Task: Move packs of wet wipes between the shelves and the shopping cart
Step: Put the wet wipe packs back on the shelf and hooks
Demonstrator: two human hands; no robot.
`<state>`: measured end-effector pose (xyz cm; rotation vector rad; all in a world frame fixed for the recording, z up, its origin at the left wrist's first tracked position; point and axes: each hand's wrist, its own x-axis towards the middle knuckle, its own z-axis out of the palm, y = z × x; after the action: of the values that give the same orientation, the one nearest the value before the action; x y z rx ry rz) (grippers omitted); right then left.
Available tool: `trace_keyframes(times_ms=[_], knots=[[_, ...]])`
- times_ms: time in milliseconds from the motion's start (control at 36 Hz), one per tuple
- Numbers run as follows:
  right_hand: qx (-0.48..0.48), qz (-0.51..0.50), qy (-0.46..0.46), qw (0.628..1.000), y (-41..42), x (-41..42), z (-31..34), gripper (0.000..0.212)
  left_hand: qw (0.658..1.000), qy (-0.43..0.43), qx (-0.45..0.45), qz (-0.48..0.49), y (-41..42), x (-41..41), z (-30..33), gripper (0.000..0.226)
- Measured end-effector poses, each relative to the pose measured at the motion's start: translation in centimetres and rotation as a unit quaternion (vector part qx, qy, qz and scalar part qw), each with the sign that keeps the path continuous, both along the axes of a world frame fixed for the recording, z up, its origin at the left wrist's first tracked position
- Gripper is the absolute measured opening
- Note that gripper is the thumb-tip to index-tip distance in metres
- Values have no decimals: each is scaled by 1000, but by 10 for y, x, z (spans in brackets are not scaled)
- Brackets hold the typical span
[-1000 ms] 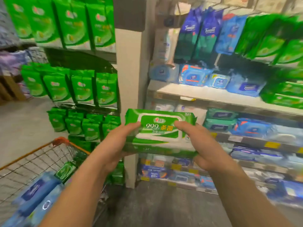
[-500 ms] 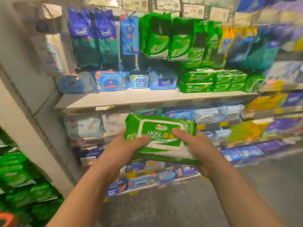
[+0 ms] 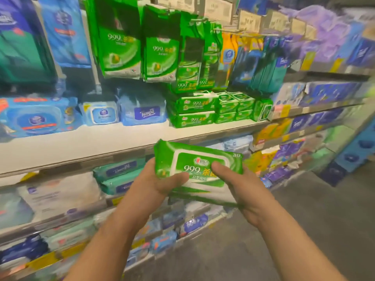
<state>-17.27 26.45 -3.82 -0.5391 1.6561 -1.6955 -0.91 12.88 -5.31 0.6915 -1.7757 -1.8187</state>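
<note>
While both hands hold it in front of the shelving, the green wet-wipe pack [image 3: 199, 175] sits level with the edge of the white shelf [image 3: 81, 147], tilted with its printed face toward the camera; the label reads "999" and the corner "80". Left hand [image 3: 156, 185]: curled round the pack's left end, thumb across the front face, fingers hidden behind. Right hand [image 3: 246, 191]: grips the right end from below and behind, thumb laid on the label near its centre.

Shelf stock, white shelf, from left to right: a blue lidded wipe pack [image 3: 38, 118], a small pale blue pack [image 3: 100, 114], a blue pack marked "Tempo" [image 3: 143, 112], then 2 stacked green 999 packs [image 3: 192, 110] of the same design as the held one, with smaller green packs [image 3: 235, 107] just beside them. Hanging above: tall green 999 pouches [image 3: 121, 47], blue pouches [image 3: 63, 31] to their left, yellow and dark blue pouches to their right.

Lower shelves: teal packs [image 3: 119, 175] stacked 2 high, white packs [image 3: 60, 193] to their left, further blue and white packs beneath, too blurred to read. Yellow price tags [image 3: 43, 260] line the shelf edges. Grey floor [image 3: 294, 230] at lower right.
</note>
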Motion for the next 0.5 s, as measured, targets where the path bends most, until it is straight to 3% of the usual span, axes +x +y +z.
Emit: trace_keyframes(times_ms=[139,222,306,500], knots=[[17,-2,11,1000,-46,-48,4,49,998,-19,-63,15,-45,-44,4,47],[32,-1,30,999,-71,-73,3,84,992,-58,-96,55,-71,-67,4,59],[32,-7,49,998,-90,-95,0,104,995,-38,-89,39,-89,-88,10,44],[24,9,67,997,-110,-131,0,72,985,-32,-166,30,-113,-122,15,42]])
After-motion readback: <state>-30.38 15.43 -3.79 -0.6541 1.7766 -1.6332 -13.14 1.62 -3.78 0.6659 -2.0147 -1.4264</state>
